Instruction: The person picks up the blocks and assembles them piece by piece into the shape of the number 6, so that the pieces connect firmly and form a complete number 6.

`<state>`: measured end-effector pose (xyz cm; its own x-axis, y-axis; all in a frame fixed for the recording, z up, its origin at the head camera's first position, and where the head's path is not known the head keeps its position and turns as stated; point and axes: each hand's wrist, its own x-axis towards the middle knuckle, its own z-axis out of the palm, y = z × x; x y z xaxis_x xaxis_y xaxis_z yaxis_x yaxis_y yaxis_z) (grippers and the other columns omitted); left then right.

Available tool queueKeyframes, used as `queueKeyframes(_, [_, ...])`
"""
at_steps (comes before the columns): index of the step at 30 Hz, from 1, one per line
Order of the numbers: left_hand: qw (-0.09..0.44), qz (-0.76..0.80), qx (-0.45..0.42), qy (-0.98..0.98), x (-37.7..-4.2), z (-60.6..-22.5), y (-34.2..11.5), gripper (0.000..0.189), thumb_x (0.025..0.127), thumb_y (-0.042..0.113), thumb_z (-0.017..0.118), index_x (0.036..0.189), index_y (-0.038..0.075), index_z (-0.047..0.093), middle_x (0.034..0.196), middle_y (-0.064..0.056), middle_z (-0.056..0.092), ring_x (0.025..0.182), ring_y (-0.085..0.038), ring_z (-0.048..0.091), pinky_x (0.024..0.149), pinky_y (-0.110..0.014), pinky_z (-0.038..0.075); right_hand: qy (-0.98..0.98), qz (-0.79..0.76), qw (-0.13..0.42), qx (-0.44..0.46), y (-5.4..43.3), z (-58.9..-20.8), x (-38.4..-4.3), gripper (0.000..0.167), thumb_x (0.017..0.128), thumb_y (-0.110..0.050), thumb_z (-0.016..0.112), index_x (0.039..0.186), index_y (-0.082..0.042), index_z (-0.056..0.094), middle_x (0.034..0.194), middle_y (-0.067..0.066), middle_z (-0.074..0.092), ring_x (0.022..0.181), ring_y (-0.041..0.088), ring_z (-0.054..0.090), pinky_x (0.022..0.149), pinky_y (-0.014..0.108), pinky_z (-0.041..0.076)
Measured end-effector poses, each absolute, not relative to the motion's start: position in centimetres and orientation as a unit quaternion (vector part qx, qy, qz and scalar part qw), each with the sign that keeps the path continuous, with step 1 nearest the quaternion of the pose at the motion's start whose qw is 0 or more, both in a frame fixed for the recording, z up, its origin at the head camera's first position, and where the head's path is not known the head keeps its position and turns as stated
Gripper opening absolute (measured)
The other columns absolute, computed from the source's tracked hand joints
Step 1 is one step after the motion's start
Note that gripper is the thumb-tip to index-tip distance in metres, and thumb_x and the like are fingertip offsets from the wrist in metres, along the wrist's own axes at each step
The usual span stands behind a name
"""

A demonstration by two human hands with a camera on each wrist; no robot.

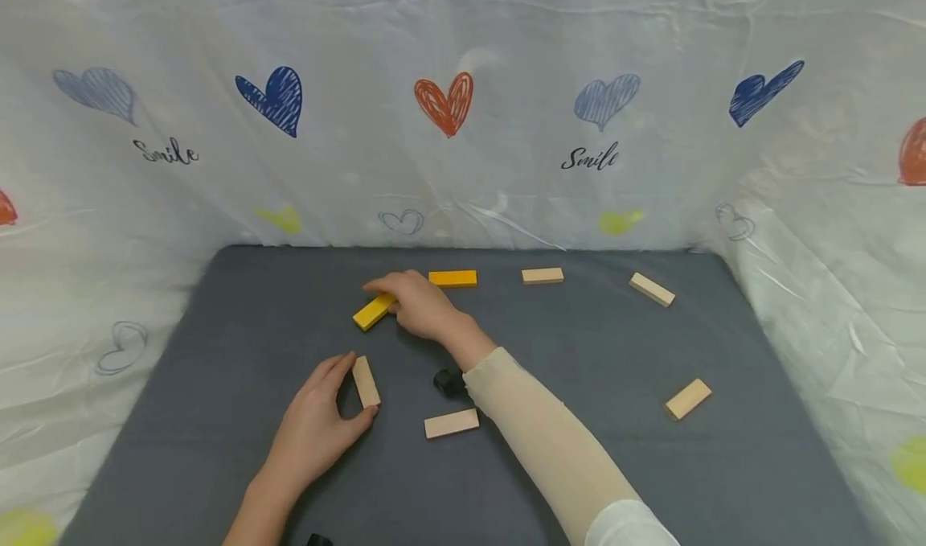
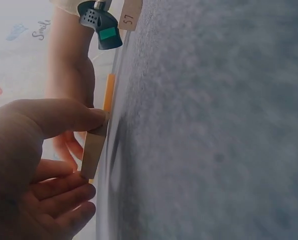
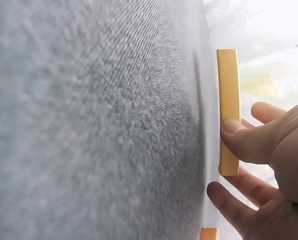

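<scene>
My left hand point(image 1: 313, 424) holds a plain wooden block point(image 1: 366, 382) by its two ends, thumb at the near end and a fingertip at the far end. In the left wrist view the same wooden block point(image 2: 92, 152) lies between thumb and fingers. Farther back, my right hand point(image 1: 425, 306) grips a yellow wooden block point(image 1: 371, 314) that lies aslant. The right wrist view shows the thumb pressed on the face of this yellow block point(image 3: 229, 90), with fingers behind it. Just right of that hand lies a second yellow block point(image 1: 452, 278).
Several plain blocks lie apart on the dark grey cloth point(image 1: 564, 465): one front centre point(image 1: 452, 424), one at the back point(image 1: 542, 276), one back right point(image 1: 652, 289), one at right point(image 1: 688, 399). A black wrist camera point(image 1: 448, 383) sits beneath the right wrist. A heart-printed curtain point(image 1: 506, 192) stands behind.
</scene>
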<state>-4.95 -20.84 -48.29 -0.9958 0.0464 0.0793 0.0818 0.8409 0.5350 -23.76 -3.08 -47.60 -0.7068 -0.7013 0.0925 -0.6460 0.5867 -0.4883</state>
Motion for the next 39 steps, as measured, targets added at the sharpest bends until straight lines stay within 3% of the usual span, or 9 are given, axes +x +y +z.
queueKeyframes(11, [0.015, -0.318, -0.098, -0.943, -6.8, -48.9, -19.4, 0.088, 0.086, 0.015, 0.094, 0.161, 0.000, 0.052, 0.158, -0.020, 0.053, 0.140, -0.043, 0.058, 0.106, -0.063, 0.055, 0.894, -0.264, 0.049, -0.359, -0.3, -47.1, -22.4, 0.052, 0.106, 0.004, 0.066, 0.154, -0.017, 0.065, 0.149, -0.002, 0.066, 0.139, 0.020, 0.059, 0.124, 0.035, 0.041])
queueKeyframes(17, [0.001, -0.329, -0.121, -0.936, -7.4, -49.2, -18.5, 0.085, 0.086, 0.013, 0.093, 0.160, 0.003, 0.053, 0.158, -0.017, 0.055, 0.141, -0.042, 0.058, 0.106, -0.063, 0.055, 0.900, -0.268, 0.045, -0.341, 1.5, -47.2, -21.9, 0.053, 0.104, 0.006, 0.069, 0.152, -0.017, 0.066, 0.147, -0.002, 0.067, 0.137, 0.019, 0.061, 0.120, 0.032, 0.046])
queueKeyframes(39, [-0.033, -0.382, -0.163, -0.909, -10.4, -50.6, -17.2, 0.084, 0.089, 0.020, 0.093, 0.162, 0.008, 0.052, 0.163, -0.014, 0.052, 0.149, -0.041, 0.051, 0.115, -0.064, 0.048, 0.916, -0.292, 0.046, -0.272, 5.5, -48.6, -21.4, 0.052, 0.101, 0.007, 0.073, 0.146, -0.018, 0.071, 0.145, -0.002, 0.070, 0.140, 0.022, 0.061, 0.119, 0.039, 0.048])
